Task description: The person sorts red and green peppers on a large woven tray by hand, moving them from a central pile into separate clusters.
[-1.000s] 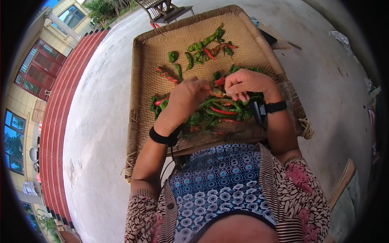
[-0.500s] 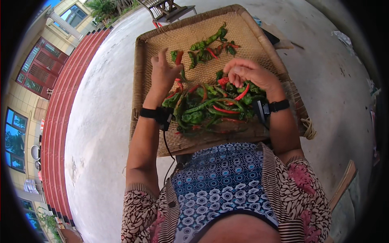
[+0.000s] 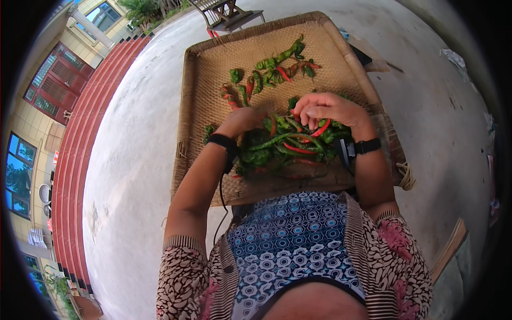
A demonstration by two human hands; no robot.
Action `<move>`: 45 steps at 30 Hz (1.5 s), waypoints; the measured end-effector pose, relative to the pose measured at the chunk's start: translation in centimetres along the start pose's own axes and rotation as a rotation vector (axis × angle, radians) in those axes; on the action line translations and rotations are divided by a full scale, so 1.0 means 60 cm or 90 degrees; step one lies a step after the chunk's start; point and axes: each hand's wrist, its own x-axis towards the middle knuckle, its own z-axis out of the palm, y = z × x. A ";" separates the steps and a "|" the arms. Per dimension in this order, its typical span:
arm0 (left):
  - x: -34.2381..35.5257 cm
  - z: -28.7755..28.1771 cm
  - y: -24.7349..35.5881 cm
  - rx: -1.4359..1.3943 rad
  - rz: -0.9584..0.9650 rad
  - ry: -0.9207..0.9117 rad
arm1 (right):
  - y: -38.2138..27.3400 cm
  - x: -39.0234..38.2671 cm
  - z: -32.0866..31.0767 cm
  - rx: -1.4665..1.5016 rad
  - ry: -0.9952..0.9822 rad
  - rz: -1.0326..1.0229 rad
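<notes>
A heap of red and green chili peppers (image 3: pixel 282 143) lies in the near half of a large woven tray (image 3: pixel 213 66). My left hand (image 3: pixel 242 122) reaches down into the heap's left side; its fingers are hidden and smeared by motion. Over the heap's upper right, my right hand (image 3: pixel 333 109) is curled, palm down, its fingertips beside a red pepper (image 3: pixel 295 113); what it holds, if anything, is hidden. Farther up the tray, several peppers lie spread out, among them a long green pepper (image 3: pixel 285 53) and a red pepper (image 3: pixel 249 86).
Black straps with small devices are on both wrists, and a cable (image 3: pixel 222 200) hangs from the left one. A wooden chair (image 3: pixel 229 18) stands beyond the tray. Red steps (image 3: pixel 80 133) run along the left, and a wooden board (image 3: pixel 450 248) lies at lower right.
My left hand has come down from above the tray's left part, where its fingers were spread, into the heap. My right hand has stayed nearly in place, still curled.
</notes>
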 end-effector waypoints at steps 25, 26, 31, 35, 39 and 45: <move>-0.063 -0.089 0.141 -1.186 -0.020 0.018 | -0.016 0.010 0.023 -0.068 -0.051 0.108; -0.060 -0.086 0.137 -1.185 -0.021 0.017 | -0.014 0.011 0.020 -0.067 -0.051 0.107; -0.055 -0.077 0.111 -1.323 -0.020 0.004 | -0.018 0.008 0.021 -0.009 0.021 0.104; -0.052 -0.068 0.110 -1.322 -0.025 0.008 | -0.005 0.008 0.013 -0.029 0.045 0.122; -0.051 -0.075 0.100 -1.318 -0.042 0.030 | -0.001 0.012 0.012 0.001 0.072 0.069; -0.045 -0.127 0.060 -1.326 -0.028 0.246 | 0.008 0.011 0.003 0.035 0.155 -0.016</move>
